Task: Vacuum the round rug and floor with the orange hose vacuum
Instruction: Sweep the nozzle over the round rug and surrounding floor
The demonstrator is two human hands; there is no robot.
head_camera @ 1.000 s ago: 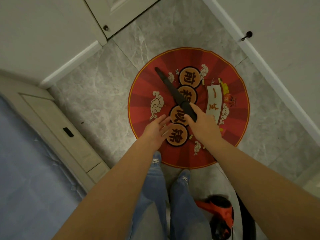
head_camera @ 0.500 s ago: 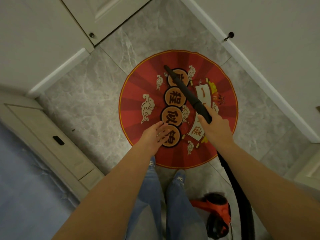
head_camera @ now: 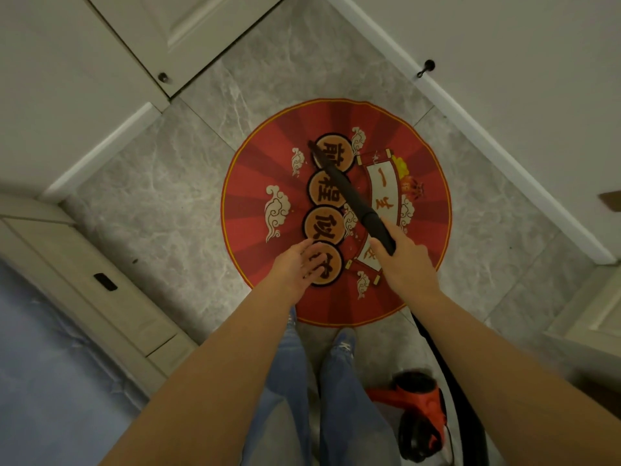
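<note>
A round red rug [head_camera: 248, 210] with gold-ringed character discs and a white scroll lies on the grey marble floor [head_camera: 161, 196]. My right hand [head_camera: 405, 264] is shut on the black vacuum nozzle [head_camera: 349, 193], whose tip rests on the topmost disc near the rug's middle. A black hose [head_camera: 450, 375] runs back under my right arm to the orange and black vacuum body [head_camera: 420, 415] on the floor behind my feet. Above the rug's near part, my left hand [head_camera: 299, 267] hovers with fingers spread, holding nothing.
White cabinet doors with dark knobs [head_camera: 163, 77] stand at top left, and a white wall with a baseboard [head_camera: 504, 156] runs along the right. A beige bed frame [head_camera: 84, 274] and blue bedding [head_camera: 40, 381] fill the lower left. My jeans legs [head_camera: 302, 381] stand at the rug's near edge.
The nozzle swept right across the rug, then its tip came back left onto the top disc. My left hand stayed hovering, and the view shifted slightly.
</note>
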